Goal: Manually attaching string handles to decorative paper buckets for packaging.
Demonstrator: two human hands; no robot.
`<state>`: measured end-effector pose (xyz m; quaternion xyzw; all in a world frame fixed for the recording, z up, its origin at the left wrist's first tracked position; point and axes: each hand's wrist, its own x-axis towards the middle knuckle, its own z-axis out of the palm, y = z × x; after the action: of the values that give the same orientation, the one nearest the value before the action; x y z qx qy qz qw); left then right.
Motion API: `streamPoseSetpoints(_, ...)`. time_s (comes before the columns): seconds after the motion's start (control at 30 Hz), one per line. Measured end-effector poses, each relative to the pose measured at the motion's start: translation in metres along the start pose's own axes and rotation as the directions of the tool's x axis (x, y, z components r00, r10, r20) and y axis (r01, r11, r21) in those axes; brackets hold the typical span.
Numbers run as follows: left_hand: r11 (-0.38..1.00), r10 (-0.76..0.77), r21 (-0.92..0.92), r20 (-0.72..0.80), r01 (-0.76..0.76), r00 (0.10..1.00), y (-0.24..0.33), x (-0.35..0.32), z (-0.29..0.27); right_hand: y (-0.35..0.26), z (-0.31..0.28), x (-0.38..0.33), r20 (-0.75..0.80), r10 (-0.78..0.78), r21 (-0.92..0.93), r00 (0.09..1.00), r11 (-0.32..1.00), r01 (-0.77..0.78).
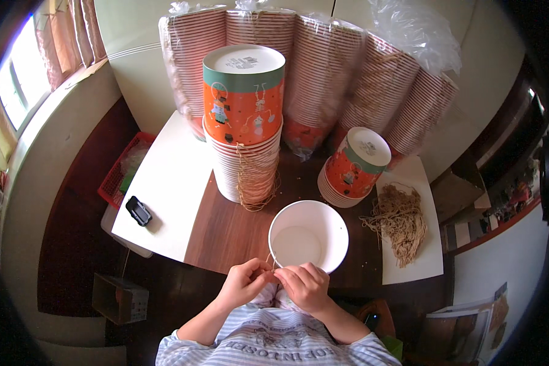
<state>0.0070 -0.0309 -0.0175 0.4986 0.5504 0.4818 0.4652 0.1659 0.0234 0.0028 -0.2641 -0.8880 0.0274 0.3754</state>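
Observation:
A white paper bucket (333,235) stands at the table's front edge with its open mouth toward me. A thin tan string (270,258) rises by the left part of its rim. Both my hands meet at that near rim. My left hand (247,282) is closed in a pinch on the string. My right hand (303,287) has its fingers bent and pressed together beside the left fingertips, against the bucket's near side. The string also seems to run into this pinch, though the fingers hide most of it.
A tall stack of upturned orange-and-green paper buckets (244,116) has string loops at its side. A shorter stack (355,161) stands to the right. Plastic-wrapped bucket stacks (323,79) line the back. A string pile (402,222) lies right, a small black case (139,211) left.

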Motion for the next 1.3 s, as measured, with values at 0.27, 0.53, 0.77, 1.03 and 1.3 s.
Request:
streamPoseSetpoints(0.27,0.999,0.041,-0.008,-0.044,-0.042,0.998,-0.001,-0.001,0.002,0.001,0.000,0.000,0.011,-0.005,-0.011,1.000,1.000,0.005)
streamPoseSetpoints(0.53,0.993,0.107,0.063,-0.114,-0.101,0.988,0.004,-0.002,0.006,0.001,0.002,-0.001,-0.001,0.009,0.019,1.000,1.000,-0.009)
streamPoseSetpoints(0.77,0.950,0.238,0.244,-0.155,-0.196,0.959,0.008,0.001,0.008,0.004,0.003,-0.002,-0.002,0.015,0.025,1.000,1.000,-0.014)
streamPoseSetpoints(1.03,0.857,0.371,0.430,-0.133,-0.284,0.919,0.004,0.002,0.003,0.000,-0.004,-0.011,-0.035,-0.026,-0.145,0.999,0.989,0.021)
streamPoseSetpoints(1.3,0.841,0.440,0.450,-0.241,-0.302,0.865,-0.019,0.018,0.018,0.024,0.010,-0.006,-0.114,-0.054,-0.250,0.992,0.968,0.024)
